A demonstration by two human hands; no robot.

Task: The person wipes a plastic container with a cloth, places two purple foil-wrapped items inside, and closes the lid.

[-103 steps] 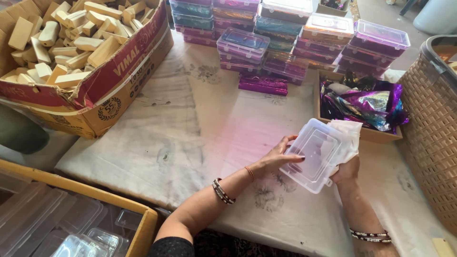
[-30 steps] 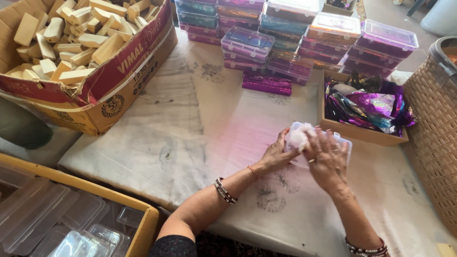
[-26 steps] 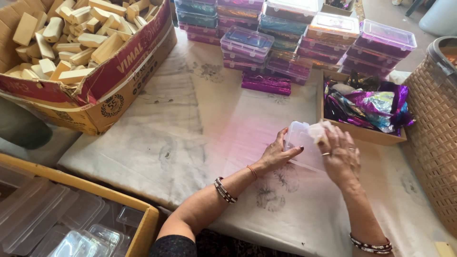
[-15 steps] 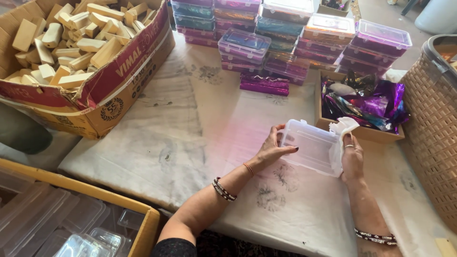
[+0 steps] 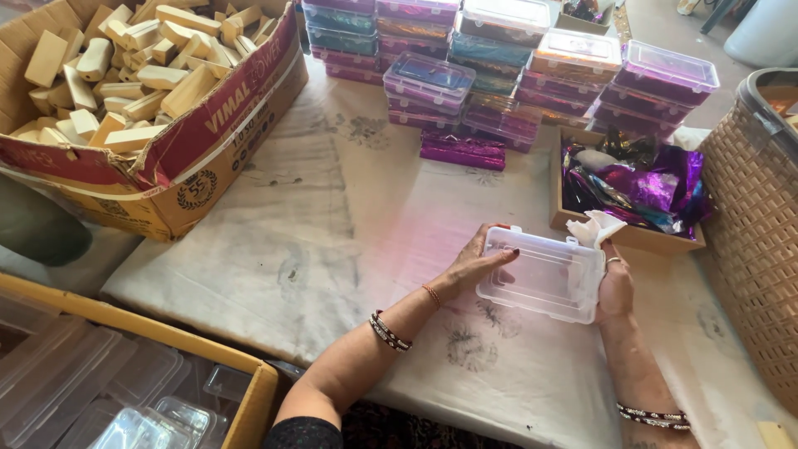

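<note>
A clear plastic box [image 5: 544,274] with a snap lid rests on the white tablecloth [image 5: 332,233]. My left hand [image 5: 475,262] grips its left end, fingers over the top edge. At the box's right end is my right hand [image 5: 613,287], which holds that end and pinches a white cloth [image 5: 595,228] that sticks up above the box's far right corner.
A big cardboard carton [image 5: 166,158] of pale wooden blocks sits far left. Stacks of filled lidded boxes [image 5: 507,66] line the back. A shallow tray of purple foil wrappers [image 5: 636,187] is just behind the box. A woven basket [image 5: 752,224] stands right; a carton of clear boxes [image 5: 108,391] near left.
The right hand rubbed the cloth over the box's top, then slid to its right end. The box has been turned and now lies flat, held at both ends.
</note>
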